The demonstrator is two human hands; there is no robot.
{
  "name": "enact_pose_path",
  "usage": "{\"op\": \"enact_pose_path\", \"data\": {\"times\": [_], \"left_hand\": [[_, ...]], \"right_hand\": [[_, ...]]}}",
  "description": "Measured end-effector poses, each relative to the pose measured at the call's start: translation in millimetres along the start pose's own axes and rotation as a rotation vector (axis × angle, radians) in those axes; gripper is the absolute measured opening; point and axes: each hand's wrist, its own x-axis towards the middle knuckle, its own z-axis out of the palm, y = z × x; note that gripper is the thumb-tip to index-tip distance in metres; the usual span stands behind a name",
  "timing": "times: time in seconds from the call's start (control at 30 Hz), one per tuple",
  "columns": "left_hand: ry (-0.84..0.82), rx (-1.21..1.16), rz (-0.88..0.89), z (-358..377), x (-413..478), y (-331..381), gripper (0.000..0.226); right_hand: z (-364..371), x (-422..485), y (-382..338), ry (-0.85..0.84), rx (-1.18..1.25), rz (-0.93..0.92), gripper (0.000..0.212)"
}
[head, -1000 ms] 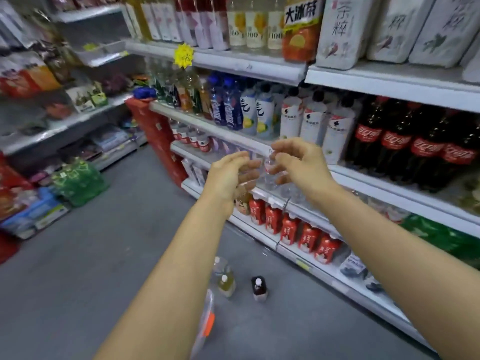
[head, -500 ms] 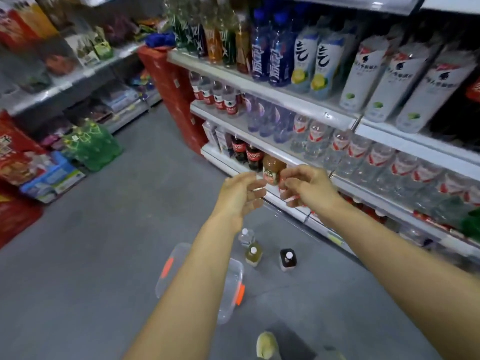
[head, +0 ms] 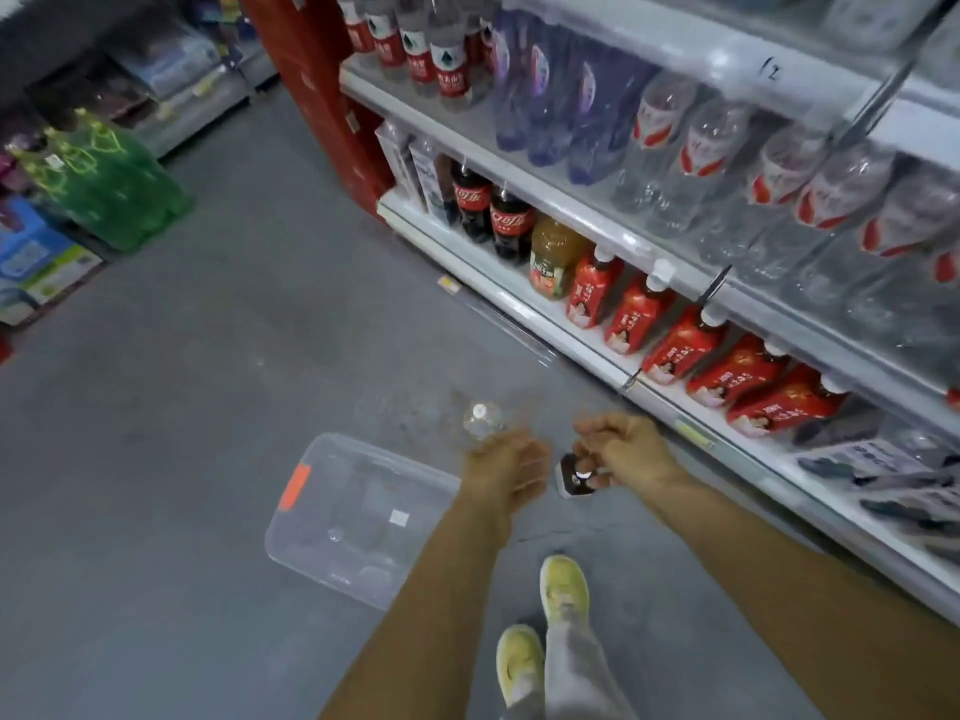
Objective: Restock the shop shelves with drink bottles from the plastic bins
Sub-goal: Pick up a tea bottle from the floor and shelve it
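We take the clear plastic bin (head: pixel 358 517) as our marker. It sits on the grey floor with its orange latch on the left end. Just off its far right corner a clear bottle (head: pixel 480 420) stands upright, its white cap turned up toward us, so its long axis runs straight up from the floor.

Right of the bin's right wall comes the left hand (head: pixel 506 459), back upward and knuckles toward the shelves. The clear bottle lies just beyond its fingertips, on the far side, and this hand is plainly the nearer one to it.

Further right of the bin a dark bottle (head: pixel 574 475) also stands upright, cap up. The right hand (head: pixel 623 449) hangs right over it, fingers bent down toward the neck, so that bottle falls to the right arm.

Motion blur smears both sets of fingers, so we cannot tell whether either hand has closed on anything or is only hovering.

Furthest right of the bin run the shop shelves (head: pixel 524 304), with cola, orange juice and red-labelled bottles on the lowest tier.

We judge the coming move to be a straight downward reach and a grip round each neck, then a lift toward a shelf. Neither bottle has reached a shelf yet.
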Motion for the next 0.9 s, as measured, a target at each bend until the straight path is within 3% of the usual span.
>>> {"op": "enact_pose_path", "data": {"times": [0.13,0.37,0.53,0.7,0.9], "left_hand": [[0.027,0.010,-0.086,8.0,68.0,-49.0,0.023],[-0.002,0.046,-0.165,25.1,168.4,-113.3,0.016],[-0.008,0.152,-0.178,33.4,249.0,-150.8,0.014],[-0.025,0.249,-0.146,32.5,324.0,-183.5,0.020],[-0.109,0.323,-0.072,29.4,396.7,-213.9,0.057]], "right_hand": [[-7.8,61.4,67.9,0.074,0.034,0.076,0.020],[-7.6,146.6,202.9,0.156,0.036,0.251,0.024],[1.6,210.5,261.4,0.197,-0.111,0.170,0.021],[13.6,251.5,305.1,0.289,-0.167,0.133,0.060],[35.2,291.5,363.4,0.355,-0.111,0.130,0.104]]}}
